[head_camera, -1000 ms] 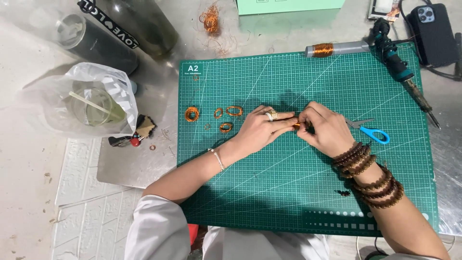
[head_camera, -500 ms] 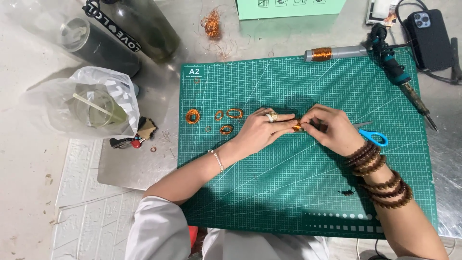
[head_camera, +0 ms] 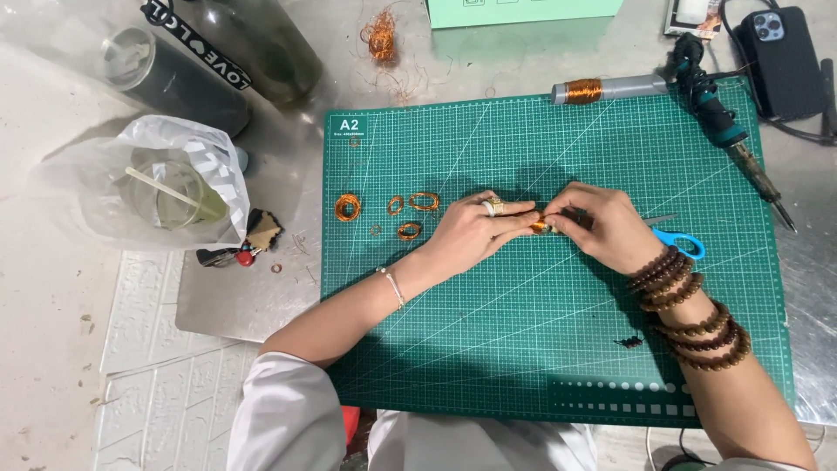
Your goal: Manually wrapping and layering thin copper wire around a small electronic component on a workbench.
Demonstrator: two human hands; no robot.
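My left hand and right hand meet over the middle of the green cutting mat, fingertips pinched from both sides on a small copper wire coil. The coil sits just above the mat surface; my fingers hide most of it, so its exact shape is unclear. To the left of my left hand, four finished wire rings lie flat on the mat. Blue-handled scissors lie partly under my right hand. A spool of copper wire and a soldering iron rest along the mat's far edge. A dark phone lies on the tabletop.
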